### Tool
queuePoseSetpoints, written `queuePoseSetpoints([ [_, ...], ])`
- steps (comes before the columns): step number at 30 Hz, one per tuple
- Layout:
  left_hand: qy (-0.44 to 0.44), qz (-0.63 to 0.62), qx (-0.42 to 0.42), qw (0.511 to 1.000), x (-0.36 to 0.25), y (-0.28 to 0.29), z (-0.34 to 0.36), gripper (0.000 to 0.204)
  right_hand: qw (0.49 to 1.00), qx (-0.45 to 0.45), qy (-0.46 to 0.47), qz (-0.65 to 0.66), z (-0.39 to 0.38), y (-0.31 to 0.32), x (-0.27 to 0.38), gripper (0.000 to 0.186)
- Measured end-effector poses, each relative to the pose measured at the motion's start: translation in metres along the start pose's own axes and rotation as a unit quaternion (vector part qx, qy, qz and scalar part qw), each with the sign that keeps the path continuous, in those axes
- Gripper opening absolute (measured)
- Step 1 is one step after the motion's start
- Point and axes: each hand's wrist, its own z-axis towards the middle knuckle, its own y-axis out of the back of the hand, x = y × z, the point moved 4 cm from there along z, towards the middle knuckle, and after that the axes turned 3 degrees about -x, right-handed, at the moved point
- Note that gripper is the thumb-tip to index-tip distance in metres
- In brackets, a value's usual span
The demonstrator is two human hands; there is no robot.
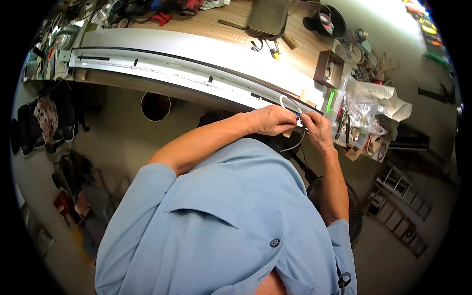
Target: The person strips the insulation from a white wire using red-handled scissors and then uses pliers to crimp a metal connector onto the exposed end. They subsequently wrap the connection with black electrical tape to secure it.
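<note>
Sitting by the table's (231, 12) right edge: clear bin (361, 141), crumpled plastic inside. Pale cable (297, 146) is at the near edge, toward the right end, running roughly front-to-back, loop on far side, tail curving back left. Left hand (273, 120) angles in rightward, right hand (318, 130) points forward; fingertips of both pinch the cable.
</note>
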Motion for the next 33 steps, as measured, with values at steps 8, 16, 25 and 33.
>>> queuePoseSetpoints([
  [8, -0.123, 0.144, -0.118, 0.975, -0.006, 0.021, -0.021, 0.026, 0.937, 0.109, -0.227, 0.241, 0.023, -0.008, -0.005, 0.028],
  [16, -0.07, 0.071, -0.117, 0.988, 0.022, 0.004, -0.019, 0.034, 0.842, 0.063, -0.43, 0.319, 0.014, -0.017, -0.027, 0.02],
  [25, -0.063, 0.096, -0.022, 0.993, -0.032, 0.078, -0.026, 0.056, 0.886, -0.105, -0.332, 0.306, -0.035, -0.005, -0.028, 0.055],
  [33, 0.425, 0.309, -0.412, 0.744, 0.133, 0.332, -0.088, 0.028, 0.783, -0.219, -0.431, 0.391, -0.153, -0.059, -0.113, 0.041],
])
